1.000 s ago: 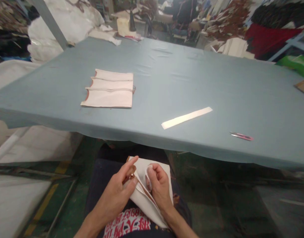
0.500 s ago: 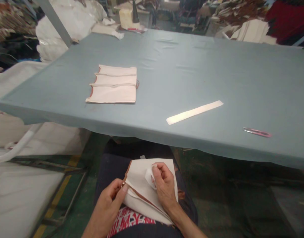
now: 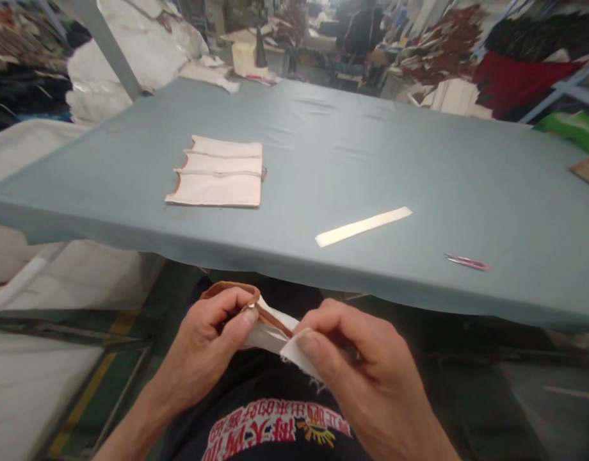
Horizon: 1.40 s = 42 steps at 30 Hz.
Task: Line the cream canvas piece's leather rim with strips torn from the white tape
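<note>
A cream fabric piece with brown edging [image 3: 273, 323] is held up above the lap, near the table's front edge. My left hand [image 3: 217, 333] pinches its brown-edged corner between thumb and fingers. On the right, my right hand [image 3: 362, 358] is closed on a small white cloth with a frayed edge [image 3: 299, 355], its tip against the fabric piece. Much of the fabric piece is hidden behind the hands. On the table lie several layered cream pieces with curved brown edges [image 3: 220, 182], a pale strip [image 3: 364, 226] and small pink-handled snips [image 3: 467, 262].
The table [image 3: 285, 250] has a blue-grey cover and its front edge runs just beyond the hands. A grey post [image 3: 107, 48] stands at its left back corner. Scraps and a cone [image 3: 260, 50] are at the far edge, a green object [image 3: 570, 131] at the right.
Both hands and the fabric piece have come up from the lap, nearer the camera. My right hand has brought the white cloth to the brown-edged opening. The view has shifted slightly right.
</note>
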Each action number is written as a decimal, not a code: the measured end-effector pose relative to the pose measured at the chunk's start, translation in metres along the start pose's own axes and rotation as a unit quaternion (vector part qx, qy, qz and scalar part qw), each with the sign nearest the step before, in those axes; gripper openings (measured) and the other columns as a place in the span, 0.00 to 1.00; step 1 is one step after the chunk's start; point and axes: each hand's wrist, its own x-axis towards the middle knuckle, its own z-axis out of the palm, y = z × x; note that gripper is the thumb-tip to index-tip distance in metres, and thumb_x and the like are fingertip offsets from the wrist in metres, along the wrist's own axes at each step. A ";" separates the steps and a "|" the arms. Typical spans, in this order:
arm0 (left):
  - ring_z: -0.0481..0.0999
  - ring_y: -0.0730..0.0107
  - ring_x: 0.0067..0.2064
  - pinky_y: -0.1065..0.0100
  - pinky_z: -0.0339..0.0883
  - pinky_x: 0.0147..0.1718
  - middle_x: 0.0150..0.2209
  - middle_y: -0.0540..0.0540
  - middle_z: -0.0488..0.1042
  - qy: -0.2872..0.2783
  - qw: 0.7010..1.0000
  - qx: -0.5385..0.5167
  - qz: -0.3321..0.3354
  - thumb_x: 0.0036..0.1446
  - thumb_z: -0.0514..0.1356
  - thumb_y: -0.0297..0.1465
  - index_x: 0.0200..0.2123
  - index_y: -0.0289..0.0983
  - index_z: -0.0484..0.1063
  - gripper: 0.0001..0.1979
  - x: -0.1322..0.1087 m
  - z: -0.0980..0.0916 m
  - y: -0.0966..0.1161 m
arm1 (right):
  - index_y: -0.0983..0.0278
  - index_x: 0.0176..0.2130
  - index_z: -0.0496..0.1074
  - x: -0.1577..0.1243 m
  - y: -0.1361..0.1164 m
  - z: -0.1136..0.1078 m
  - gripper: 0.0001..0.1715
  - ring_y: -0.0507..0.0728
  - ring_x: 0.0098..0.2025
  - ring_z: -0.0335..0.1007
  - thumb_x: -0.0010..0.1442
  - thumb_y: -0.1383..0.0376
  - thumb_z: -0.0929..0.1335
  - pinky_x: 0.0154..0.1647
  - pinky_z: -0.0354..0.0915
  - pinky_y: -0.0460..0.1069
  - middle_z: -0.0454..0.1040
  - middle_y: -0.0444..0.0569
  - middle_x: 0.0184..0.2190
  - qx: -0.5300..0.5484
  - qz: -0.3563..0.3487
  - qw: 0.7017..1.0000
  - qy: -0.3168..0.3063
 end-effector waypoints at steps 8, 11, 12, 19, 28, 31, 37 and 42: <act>0.69 0.71 0.25 0.73 0.59 0.23 0.26 0.48 0.74 -0.014 0.996 -0.084 -0.033 0.61 0.63 0.40 0.19 0.38 0.74 0.19 -0.002 -0.004 0.000 | 0.61 0.34 0.77 0.006 0.014 0.037 0.09 0.50 0.25 0.67 0.66 0.61 0.72 0.26 0.58 0.46 0.76 0.41 0.26 0.010 0.069 0.997 -0.021; 0.67 0.72 0.26 0.72 0.57 0.23 0.28 0.48 0.73 -0.048 0.990 -0.118 -0.066 0.64 0.61 0.43 0.20 0.37 0.74 0.23 -0.005 -0.006 -0.012 | 0.61 0.34 0.77 0.007 0.020 0.041 0.10 0.50 0.25 0.67 0.66 0.59 0.72 0.26 0.57 0.46 0.76 0.42 0.26 0.024 0.096 0.995 -0.027; 0.66 0.72 0.26 0.72 0.57 0.23 0.28 0.48 0.72 -0.063 0.987 -0.125 -0.074 0.66 0.60 0.45 0.21 0.37 0.74 0.24 -0.006 -0.007 -0.015 | 0.61 0.34 0.77 0.007 0.021 0.041 0.10 0.50 0.25 0.67 0.66 0.58 0.72 0.26 0.57 0.46 0.76 0.42 0.26 0.028 0.105 0.994 -0.027; 0.62 0.72 0.28 0.72 0.56 0.25 0.28 0.50 0.68 -0.129 0.976 -0.148 -0.091 0.70 0.58 0.49 0.25 0.36 0.74 0.27 -0.006 -0.013 -0.028 | 0.62 0.34 0.76 0.009 0.021 0.039 0.09 0.50 0.26 0.67 0.65 0.60 0.71 0.27 0.58 0.46 0.75 0.41 0.27 -0.001 0.115 0.993 -0.029; 0.54 0.74 0.25 0.71 0.49 0.22 0.25 0.54 0.57 -0.145 0.970 -0.165 -0.106 0.71 0.56 0.50 0.23 0.38 0.62 0.28 -0.006 -0.012 -0.023 | 0.61 0.35 0.76 0.012 0.016 0.042 0.08 0.50 0.25 0.65 0.66 0.61 0.71 0.27 0.56 0.46 0.74 0.39 0.26 -0.053 0.070 0.996 -0.017; 0.53 0.74 0.25 0.71 0.48 0.22 0.24 0.55 0.56 -0.144 0.971 -0.161 -0.107 0.70 0.56 0.50 0.23 0.39 0.60 0.28 -0.006 -0.011 -0.022 | 0.60 0.35 0.75 0.012 0.020 0.043 0.08 0.50 0.26 0.66 0.67 0.60 0.70 0.28 0.57 0.47 0.74 0.40 0.27 -0.067 0.071 0.995 -0.029; 0.52 0.73 0.25 0.70 0.48 0.22 0.24 0.55 0.55 -0.149 0.972 -0.148 -0.105 0.71 0.56 0.49 0.23 0.39 0.60 0.27 -0.004 -0.010 -0.025 | 0.60 0.35 0.73 0.015 0.025 0.041 0.09 0.51 0.26 0.65 0.68 0.60 0.70 0.31 0.57 0.48 0.73 0.39 0.26 -0.060 0.078 0.994 -0.055; 0.53 0.73 0.26 0.70 0.48 0.23 0.25 0.55 0.56 -0.150 0.973 -0.129 -0.117 0.71 0.55 0.50 0.24 0.39 0.62 0.27 -0.006 -0.010 -0.030 | 0.60 0.36 0.74 0.018 0.028 0.037 0.07 0.51 0.28 0.66 0.68 0.61 0.71 0.33 0.57 0.49 0.75 0.39 0.28 -0.091 0.076 0.990 -0.073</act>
